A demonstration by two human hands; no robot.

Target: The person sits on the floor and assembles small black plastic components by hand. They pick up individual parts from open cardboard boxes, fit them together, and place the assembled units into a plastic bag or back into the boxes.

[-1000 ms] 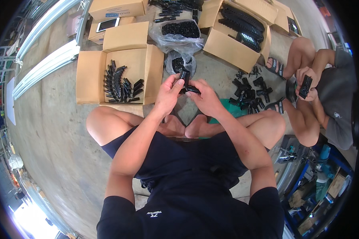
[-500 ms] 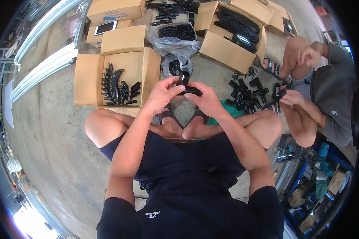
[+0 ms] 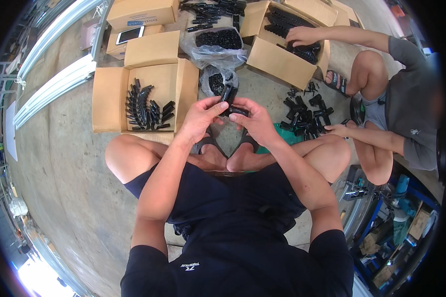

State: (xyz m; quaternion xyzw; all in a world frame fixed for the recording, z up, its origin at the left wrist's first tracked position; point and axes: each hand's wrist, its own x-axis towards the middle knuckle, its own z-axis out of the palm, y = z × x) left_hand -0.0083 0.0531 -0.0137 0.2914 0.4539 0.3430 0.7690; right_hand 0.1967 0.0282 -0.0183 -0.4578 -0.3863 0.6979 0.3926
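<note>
A shiny black tubular pipe fitting is held up over my feet, with one branch pointing away from me and another toward the right. Around its left side are the thumb and fingers of my left hand. My right hand pinches the right branch, thumb on the near side. Just beyond the fitting is a plastic bag of small black pieces. To the left, an open cardboard box holds several black fittings, some in a curved row.
At right, a co-worker crouches, one hand in a cardboard box of black parts, the other at a pile of black fittings. A bag-lined container of small pieces stands ahead. White rails lie left; a tool rack stands right.
The co-worker has stretched one arm into the far box and lowered the other hand to the fitting pile. In my hands the fitting has tilted slightly.
</note>
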